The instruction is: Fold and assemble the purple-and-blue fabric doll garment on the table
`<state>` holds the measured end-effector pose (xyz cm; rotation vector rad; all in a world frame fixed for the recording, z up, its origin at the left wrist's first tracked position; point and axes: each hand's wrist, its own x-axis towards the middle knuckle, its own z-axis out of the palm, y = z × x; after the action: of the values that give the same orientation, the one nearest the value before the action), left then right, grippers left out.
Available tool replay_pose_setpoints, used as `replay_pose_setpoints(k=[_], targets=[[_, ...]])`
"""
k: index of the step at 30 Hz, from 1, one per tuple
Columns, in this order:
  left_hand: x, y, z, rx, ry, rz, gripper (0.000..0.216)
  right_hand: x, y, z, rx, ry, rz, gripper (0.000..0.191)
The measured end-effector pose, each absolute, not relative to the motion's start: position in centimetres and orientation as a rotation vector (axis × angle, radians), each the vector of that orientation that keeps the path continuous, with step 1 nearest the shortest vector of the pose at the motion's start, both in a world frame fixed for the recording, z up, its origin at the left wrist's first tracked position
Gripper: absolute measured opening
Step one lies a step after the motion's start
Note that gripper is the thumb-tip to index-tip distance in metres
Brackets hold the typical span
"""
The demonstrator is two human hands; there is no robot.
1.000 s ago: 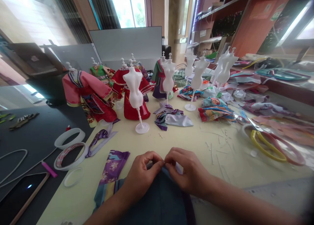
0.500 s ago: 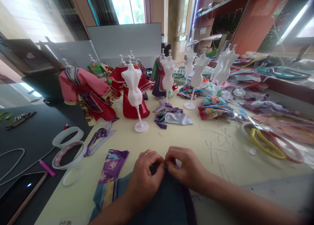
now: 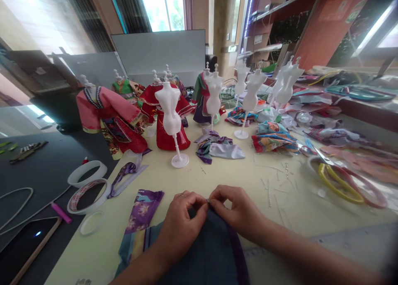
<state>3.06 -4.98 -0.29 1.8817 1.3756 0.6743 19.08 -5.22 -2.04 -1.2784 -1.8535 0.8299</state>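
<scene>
A dark blue piece of cloth (image 3: 207,252) with a purple edge lies at the near edge of the pale yellow table (image 3: 236,173). My left hand (image 3: 183,225) and my right hand (image 3: 238,212) meet at its top edge, fingertips pinched together on the cloth. Just beyond them stands a bare white mini mannequin (image 3: 170,110) on a round foot. A purple printed cloth piece (image 3: 143,206) lies left of my left hand.
Dressed mannequins in pink (image 3: 107,119) and red (image 3: 161,123) stand at the back left, bare white ones (image 3: 250,96) behind. Fabric piles (image 3: 272,137) lie mid-table. Tape rolls (image 3: 87,185) sit left, yellow-handled scissors (image 3: 337,183) right. A tablet (image 3: 27,245) lies at the lower left.
My hands stay pinched on the cloth's top edge with only small finger shifts. The view has tilted slightly.
</scene>
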Motion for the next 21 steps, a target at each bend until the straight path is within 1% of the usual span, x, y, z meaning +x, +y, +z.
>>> replay_pose_setpoints(k=[9, 21], targets=[[2.78, -5.23, -0.32, 1.886, 1.403, 0.691, 0.013, 19.10, -5.64, -2.20, -1.244, -1.952, 0.644, 0.011], [3.24, -4.99, 0.26, 1.739, 1.395, 0.661, 0.015, 18.96, -5.87, -2.57, -1.117, -2.137, 0.233, 0.016]])
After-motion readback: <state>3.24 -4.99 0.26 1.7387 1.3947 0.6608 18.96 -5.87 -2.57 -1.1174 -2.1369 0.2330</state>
